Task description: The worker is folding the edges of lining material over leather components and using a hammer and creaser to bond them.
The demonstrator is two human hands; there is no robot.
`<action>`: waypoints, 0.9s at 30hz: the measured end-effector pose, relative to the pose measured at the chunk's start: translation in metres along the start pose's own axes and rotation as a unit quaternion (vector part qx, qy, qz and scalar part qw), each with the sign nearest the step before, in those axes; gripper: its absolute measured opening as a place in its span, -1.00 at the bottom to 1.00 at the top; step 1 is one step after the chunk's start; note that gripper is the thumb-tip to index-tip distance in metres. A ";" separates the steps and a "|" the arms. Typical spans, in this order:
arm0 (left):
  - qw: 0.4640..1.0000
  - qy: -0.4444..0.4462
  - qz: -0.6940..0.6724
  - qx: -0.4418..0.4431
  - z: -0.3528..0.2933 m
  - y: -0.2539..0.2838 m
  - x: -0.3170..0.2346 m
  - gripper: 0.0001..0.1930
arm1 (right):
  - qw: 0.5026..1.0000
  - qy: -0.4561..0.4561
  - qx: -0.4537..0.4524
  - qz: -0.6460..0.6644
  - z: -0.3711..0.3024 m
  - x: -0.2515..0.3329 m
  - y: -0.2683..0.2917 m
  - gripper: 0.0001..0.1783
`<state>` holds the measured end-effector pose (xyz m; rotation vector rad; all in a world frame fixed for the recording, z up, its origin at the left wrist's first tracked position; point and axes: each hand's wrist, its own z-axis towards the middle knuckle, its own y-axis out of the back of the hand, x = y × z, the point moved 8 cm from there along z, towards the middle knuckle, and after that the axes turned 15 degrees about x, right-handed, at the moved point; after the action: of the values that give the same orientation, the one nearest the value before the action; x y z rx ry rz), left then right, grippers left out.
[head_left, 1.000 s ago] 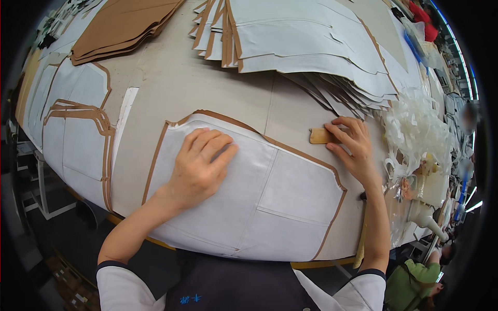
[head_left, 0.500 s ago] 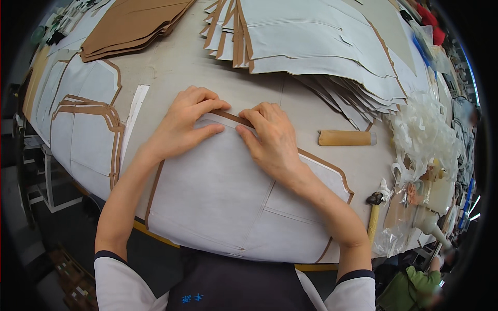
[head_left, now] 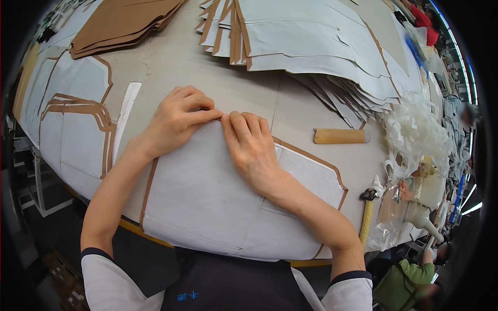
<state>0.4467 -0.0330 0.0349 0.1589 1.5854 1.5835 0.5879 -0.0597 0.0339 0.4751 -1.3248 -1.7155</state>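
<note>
A large white-backed panel with brown edging lies in front of me and hangs slightly over the near table edge. At its far edge, my left hand pinches the brown border between thumb and fingers. Right beside it, my right hand is closed on the same edge, fingers bent over it and the thumb mostly hidden. The fingertips of both hands nearly touch. To the right of my hands, the panel's brown folded border shows along a cut corner.
Stacked white panels lie at the far side, brown pieces at far left. More edged panels sit left. A tan bar, a hammer with yellow handle and crumpled clear plastic are right. A person in green is lower right.
My right hand has slid left along the panel's edge, up against my left hand. My left thumb has closed onto the border. The whole view has shifted slightly.
</note>
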 end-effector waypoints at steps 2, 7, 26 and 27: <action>0.996 -0.028 0.089 -0.011 -0.001 -0.001 -0.011 -0.68 | 1.000 0.007 0.008 -0.020 -0.007 -0.001 0.000 -0.55; 0.993 -0.026 0.113 -0.010 -0.005 -0.004 -0.014 -0.62 | 0.999 -0.021 0.046 0.014 -0.038 -0.019 0.015 -0.47; 0.996 -0.019 0.086 -0.026 -0.005 0.001 -0.016 -0.65 | 0.949 -0.194 0.085 0.233 -0.081 -0.069 0.054 -0.56; 0.996 -0.022 0.081 -0.029 -0.006 -0.001 -0.015 -0.65 | 0.888 -0.277 0.081 0.359 -0.090 -0.083 0.050 -0.60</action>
<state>0.4522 -0.0470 0.0396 0.2950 1.5228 1.7365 0.7187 -0.0445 0.0301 -0.4315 -1.7634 -1.1333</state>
